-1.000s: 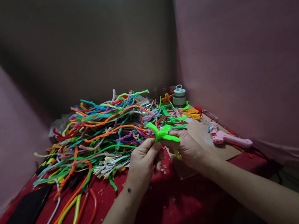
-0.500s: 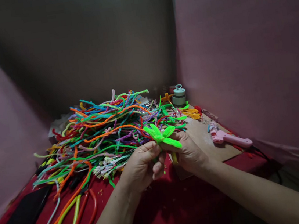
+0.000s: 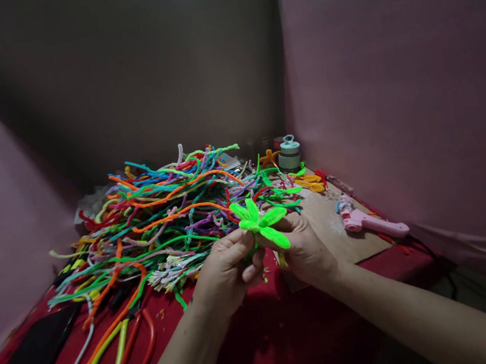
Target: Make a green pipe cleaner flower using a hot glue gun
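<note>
A bright green pipe-cleaner flower [image 3: 260,223] with looped petals stands up between my two hands over the red cloth. My left hand [image 3: 228,268] is closed, pinching the flower's base from the left with thumb and fingers. My right hand [image 3: 306,246] is closed on the same base from the right; a short yellow-green stub pokes down by its fingers. Right behind the hands lies a big tangled heap of coloured pipe cleaners [image 3: 161,211].
Scissors [image 3: 114,360] with orange and yellow-green handles lie at the front left. A pink glue gun [image 3: 368,221] rests on a cardboard sheet [image 3: 334,223] at the right. A small grey-green container [image 3: 288,154] and orange pipe-cleaner shapes [image 3: 310,181] sit at the back. Pink walls close in both sides.
The green flower has been turned upright and its petals now spread wider. My left hand's fingers have curled further round the base. Both hands shifted slightly.
</note>
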`<state>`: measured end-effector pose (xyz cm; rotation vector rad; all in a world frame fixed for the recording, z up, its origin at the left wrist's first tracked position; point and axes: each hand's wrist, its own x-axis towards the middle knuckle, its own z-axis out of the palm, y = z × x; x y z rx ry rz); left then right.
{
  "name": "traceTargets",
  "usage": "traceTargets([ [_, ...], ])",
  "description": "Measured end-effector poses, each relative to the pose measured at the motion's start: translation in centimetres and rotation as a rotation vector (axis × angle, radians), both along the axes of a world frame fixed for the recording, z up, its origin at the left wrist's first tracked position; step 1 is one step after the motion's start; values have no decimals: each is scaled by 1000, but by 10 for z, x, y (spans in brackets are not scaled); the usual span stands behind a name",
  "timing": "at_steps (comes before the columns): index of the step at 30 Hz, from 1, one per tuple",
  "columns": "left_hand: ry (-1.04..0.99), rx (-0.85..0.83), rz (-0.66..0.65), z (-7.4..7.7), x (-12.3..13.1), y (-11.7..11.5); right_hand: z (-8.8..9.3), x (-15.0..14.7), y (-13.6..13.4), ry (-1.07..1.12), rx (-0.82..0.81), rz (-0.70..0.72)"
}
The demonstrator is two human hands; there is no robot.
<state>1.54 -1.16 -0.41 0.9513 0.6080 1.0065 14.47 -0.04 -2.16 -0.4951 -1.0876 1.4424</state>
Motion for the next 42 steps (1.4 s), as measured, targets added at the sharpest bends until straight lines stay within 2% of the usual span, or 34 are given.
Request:
traceTargets([
  [4, -8, 2, -21, -1, -3, 1, 4, 1, 0, -17, -13, 44],
  [11, -27, -61, -175, -2, -3, -4, 6, 6, -1, 12, -39, 187],
  [18, 92, -71, -122, 8, -1, -8, -4, 2, 0, 13, -78, 102],
  [23, 220, 99, -22, 13, 2, -8, -6, 1, -1, 42, -89, 147],
  [25, 247, 199, 61, 12, 6, -9, -2, 2, -1, 71, -106, 163],
  [28, 342, 384, 321, 5, 11, -12, 3, 2, 0, 133, -125, 79],
  [30, 509, 570, 501, -2, 14, -13, 5, 1, 1, 153, -134, 22],
  [32, 722, 782, 637, -10, 14, -13, 5, 0, 1, 154, -146, 27],
  [34, 907, 968, 692, -15, 13, -12, 4, -2, 2, 159, -163, 41],
  [36, 1039, 1077, 700, -17, 12, -11, 4, -3, 2, 170, -183, 24],
  [39, 1105, 1099, 714, -17, 10, -10, 3, -6, 2, 171, -214, -11],
  [42, 1037, 1040, 728, -15, 9, -10, 3, -6, 1, 123, -166, -35],
])
